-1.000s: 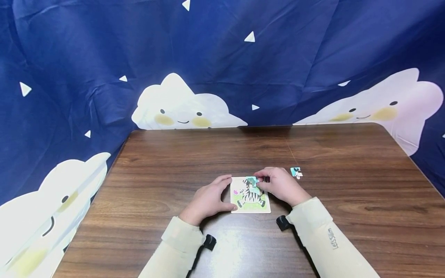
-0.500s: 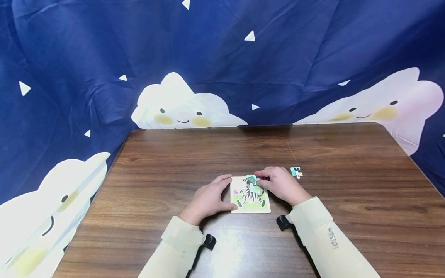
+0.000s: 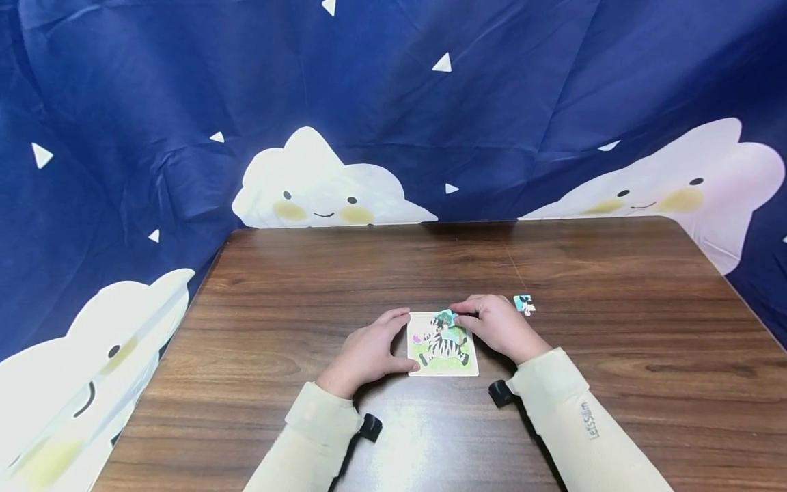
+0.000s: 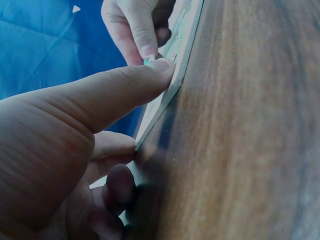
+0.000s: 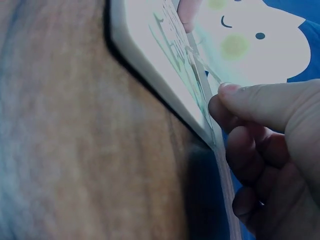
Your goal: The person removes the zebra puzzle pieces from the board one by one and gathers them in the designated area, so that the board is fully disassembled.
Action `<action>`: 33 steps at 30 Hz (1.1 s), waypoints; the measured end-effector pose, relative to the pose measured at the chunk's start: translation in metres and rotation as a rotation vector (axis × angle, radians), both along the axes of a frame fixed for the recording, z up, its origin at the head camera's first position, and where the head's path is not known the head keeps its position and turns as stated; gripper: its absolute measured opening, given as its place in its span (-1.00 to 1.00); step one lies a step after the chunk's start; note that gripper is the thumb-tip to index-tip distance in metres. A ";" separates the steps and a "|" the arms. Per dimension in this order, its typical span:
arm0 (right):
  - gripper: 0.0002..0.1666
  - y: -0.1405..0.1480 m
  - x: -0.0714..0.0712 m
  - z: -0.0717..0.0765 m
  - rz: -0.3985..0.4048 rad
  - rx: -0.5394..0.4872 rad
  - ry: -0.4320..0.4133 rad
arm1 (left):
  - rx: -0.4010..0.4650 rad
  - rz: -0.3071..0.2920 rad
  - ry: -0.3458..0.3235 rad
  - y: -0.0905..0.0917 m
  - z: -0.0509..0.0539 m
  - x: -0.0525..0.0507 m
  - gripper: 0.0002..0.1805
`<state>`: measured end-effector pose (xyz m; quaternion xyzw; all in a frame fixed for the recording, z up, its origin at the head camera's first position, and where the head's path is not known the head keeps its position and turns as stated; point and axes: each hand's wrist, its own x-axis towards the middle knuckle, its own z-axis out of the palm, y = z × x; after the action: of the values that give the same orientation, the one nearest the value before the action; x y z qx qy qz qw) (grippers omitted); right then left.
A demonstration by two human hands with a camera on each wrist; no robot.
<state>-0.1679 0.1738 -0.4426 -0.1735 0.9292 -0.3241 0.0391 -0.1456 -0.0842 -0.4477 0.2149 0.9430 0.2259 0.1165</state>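
Observation:
A square zebra puzzle board (image 3: 443, 369) lies on the table in the head view. My left hand (image 3: 367, 352) holds the board at its left side, thumb at the near corner and fingers at the far one. Between thumb and forefinger my right hand (image 3: 501, 328) pinches a teal and green puzzle piece (image 3: 445, 318) over the board's upper right part. In the right wrist view this piece (image 5: 212, 74) is tilted, its outer edge raised above the board (image 5: 145, 65). The right fingertips cover part of it.
Another puzzle piece (image 3: 525, 305), blue with black and white, lies on the wooden table (image 3: 295, 294) just beyond the right hand. A blue cloth (image 3: 381, 82) with white clouds hangs behind the table's far edge.
The pinched piece has turned slightly, and its left edge now sits at a slant over the board. The left hand, the board and the loose piece stay where they were.

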 end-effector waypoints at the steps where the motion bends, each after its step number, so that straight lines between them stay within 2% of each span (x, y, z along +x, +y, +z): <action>1: -0.70 0.000 0.000 0.000 -0.003 -0.001 0.001 | 0.001 0.000 0.001 0.000 0.000 0.000 -0.04; 6: -0.78 0.001 0.000 -0.002 -0.009 -0.020 0.021 | -0.001 0.001 0.003 0.000 0.000 0.000 -0.03; 11: -0.87 0.005 -0.002 -0.005 -0.009 -0.062 0.080 | -0.001 0.004 0.007 0.000 -0.001 -0.001 -0.03; 18: -0.87 0.016 -0.004 -0.008 -0.017 -0.065 0.118 | 0.003 0.001 0.014 -0.001 -0.001 -0.001 -0.03; 27: -0.85 0.045 -0.009 -0.008 -0.050 -0.047 0.127 | -0.006 -0.001 0.017 0.000 0.000 0.000 -0.03; 33: -0.86 0.075 -0.011 -0.006 -0.113 -0.040 0.147 | -0.004 0.002 0.013 0.000 0.000 0.000 -0.03</action>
<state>-0.1788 0.2487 -0.4483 -0.1448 0.9311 -0.3308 -0.0510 -0.1457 -0.0842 -0.4478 0.2153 0.9443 0.2229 0.1107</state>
